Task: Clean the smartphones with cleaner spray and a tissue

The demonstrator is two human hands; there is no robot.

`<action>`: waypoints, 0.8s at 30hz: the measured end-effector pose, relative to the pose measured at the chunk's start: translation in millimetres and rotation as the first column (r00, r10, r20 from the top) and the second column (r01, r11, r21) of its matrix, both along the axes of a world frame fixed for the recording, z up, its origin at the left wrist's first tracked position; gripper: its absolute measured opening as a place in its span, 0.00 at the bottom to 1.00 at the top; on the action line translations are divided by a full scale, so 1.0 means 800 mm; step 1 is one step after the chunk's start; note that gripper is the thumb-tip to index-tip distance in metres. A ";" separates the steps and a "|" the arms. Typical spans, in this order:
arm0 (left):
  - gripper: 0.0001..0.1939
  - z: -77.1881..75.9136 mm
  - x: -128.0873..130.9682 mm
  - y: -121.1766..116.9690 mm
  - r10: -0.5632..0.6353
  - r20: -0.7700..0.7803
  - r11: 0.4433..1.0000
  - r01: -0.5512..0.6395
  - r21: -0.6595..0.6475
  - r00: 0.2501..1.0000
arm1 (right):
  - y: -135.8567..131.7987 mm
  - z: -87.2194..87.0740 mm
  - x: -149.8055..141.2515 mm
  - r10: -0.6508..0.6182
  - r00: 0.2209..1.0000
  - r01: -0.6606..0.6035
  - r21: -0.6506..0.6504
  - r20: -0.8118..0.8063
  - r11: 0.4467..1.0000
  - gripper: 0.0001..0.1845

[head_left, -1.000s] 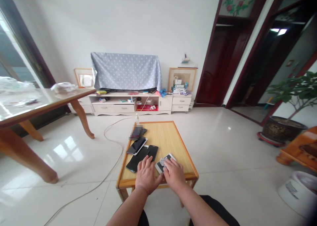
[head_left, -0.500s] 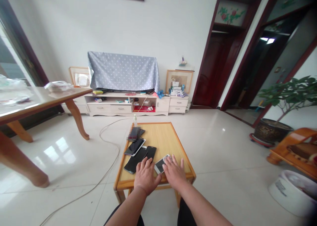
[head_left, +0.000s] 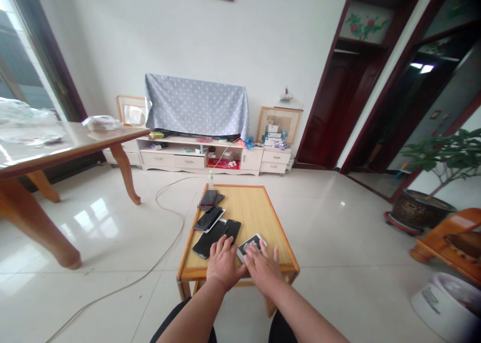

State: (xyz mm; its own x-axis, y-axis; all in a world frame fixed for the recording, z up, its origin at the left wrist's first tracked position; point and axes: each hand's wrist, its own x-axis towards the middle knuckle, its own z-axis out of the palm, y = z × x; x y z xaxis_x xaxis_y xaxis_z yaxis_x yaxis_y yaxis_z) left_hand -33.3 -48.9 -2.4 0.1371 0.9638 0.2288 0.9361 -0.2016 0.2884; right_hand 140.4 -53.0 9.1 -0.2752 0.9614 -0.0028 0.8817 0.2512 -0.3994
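Observation:
On the small wooden table, a white-framed phone (head_left: pixel 259 238) with a dark screen lies near the front edge. My right hand (head_left: pixel 265 270) rests over its lower part, fingers stretched out and spread. A small pale patch shows at the fingertips; what it is I cannot make out. My left hand (head_left: pixel 224 268) lies flat to the left, its thumb close to the white phone's lower corner. Its fingertips reach the lower ends of two black phones (head_left: pixel 209 241). Behind them a dark phone (head_left: pixel 208 218) lies on a white one. A pixelated dark item (head_left: pixel 209 200) sits farther back.
The small table (head_left: pixel 250 202) has a raised wooden rim. A clear bottle (head_left: pixel 211 177) stands at its far left corner. A cable (head_left: pixel 160 255) crosses the floor on the left, near a larger table (head_left: pixel 93 145). At right are a white bucket (head_left: pixel 439 303) and a potted plant (head_left: pixel 423 205).
My right hand has slid down and toward me across the white phone, uncovering more of its upper screen. My left hand stays at the front edge. The whole view has shifted slightly.

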 end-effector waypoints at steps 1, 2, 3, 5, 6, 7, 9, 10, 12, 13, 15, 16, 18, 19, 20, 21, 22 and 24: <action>0.23 -0.001 -0.001 0.000 -0.002 -0.002 1.000 0.002 -0.007 1.000 | -0.002 -0.001 -0.005 0.072 0.997 -0.072 0.005 -0.008 0.997 0.29; 0.23 -0.002 -0.002 0.000 -0.005 -0.003 1.000 0.004 -0.012 1.000 | -0.003 -0.001 -0.008 0.122 0.993 -0.122 0.010 -0.011 0.993 0.29; 0.22 -0.003 -0.002 0.000 -0.006 -0.003 1.000 0.006 -0.012 1.000 | -0.002 -0.001 -0.010 0.130 0.991 -0.130 0.012 -0.009 0.991 0.29; 0.24 -0.003 -0.002 0.000 -0.004 0.003 1.000 0.004 0.004 1.000 | 0.003 0.000 -0.012 0.025 1.000 -0.025 0.003 0.003 1.000 0.29; 0.25 -0.003 -0.001 0.000 -0.001 0.006 1.000 0.001 0.014 1.000 | 0.006 0.000 -0.012 -0.054 0.998 0.055 -0.007 0.010 0.998 0.29; 0.26 -0.003 -0.001 0.000 0.000 0.008 1.000 0.000 0.021 1.000 | 0.008 0.000 -0.013 -0.116 0.993 0.117 -0.014 0.015 0.993 0.29; 0.25 -0.004 -0.001 0.000 0.002 0.012 1.000 -0.002 0.015 1.000 | 0.010 -0.002 -0.017 -0.108 0.994 0.108 -0.010 0.017 0.994 0.29; 0.23 -0.004 -0.002 0.001 0.002 0.014 1.000 -0.002 0.007 1.000 | 0.010 -0.004 -0.020 -0.042 0.999 0.042 0.003 0.014 0.999 0.29; 0.21 -0.004 -0.002 0.002 0.004 0.017 1.000 -0.004 -0.006 1.000 | 0.010 -0.007 -0.024 0.093 0.996 -0.094 0.029 0.011 0.995 0.28; 0.21 -0.004 -0.003 0.002 0.004 0.019 1.000 -0.004 -0.008 1.000 | 0.011 -0.007 -0.024 0.107 0.994 -0.108 0.032 0.014 0.994 0.28; 0.23 -0.003 -0.003 0.002 0.000 0.022 1.000 0.000 0.000 1.000 | 0.017 -0.008 -0.022 -0.007 1.000 0.007 0.012 0.029 1.000 0.29; 0.25 -0.002 -0.003 0.002 -0.003 0.024 1.000 0.003 0.004 1.000 | 0.020 -0.007 -0.020 -0.098 0.994 0.099 -0.003 0.042 0.995 0.30; 0.28 -0.001 -0.003 0.002 -0.006 0.029 1.000 0.006 0.004 1.000 | 0.023 -0.007 -0.019 -0.211 0.975 0.212 -0.018 0.069 0.977 0.31; 0.27 -0.001 -0.004 0.002 -0.005 0.032 1.000 0.005 -0.001 0.999 | 0.023 -0.007 -0.020 -0.198 0.977 0.199 -0.018 0.078 0.980 0.31; 0.26 -0.001 -0.004 0.002 -0.003 0.035 1.000 0.004 -0.010 0.999 | 0.021 -0.007 -0.021 -0.140 0.987 0.141 -0.012 0.083 0.990 0.32; 0.25 -0.001 -0.005 0.002 0.000 0.039 1.000 0.001 -0.019 0.999 | 0.019 -0.008 -0.022 -0.058 0.995 0.059 -0.004 0.085 0.998 0.32; 0.23 -0.001 -0.005 0.003 0.003 0.042 1.000 -0.002 -0.029 0.999 | 0.017 -0.008 -0.023 0.021 0.996 -0.021 0.003 0.084 1.000 0.32; 0.23 -0.001 -0.005 0.003 0.008 0.045 0.999 -0.006 -0.040 0.999 | 0.017 -0.007 -0.022 0.058 0.995 -0.059 -0.001 0.085 0.998 0.32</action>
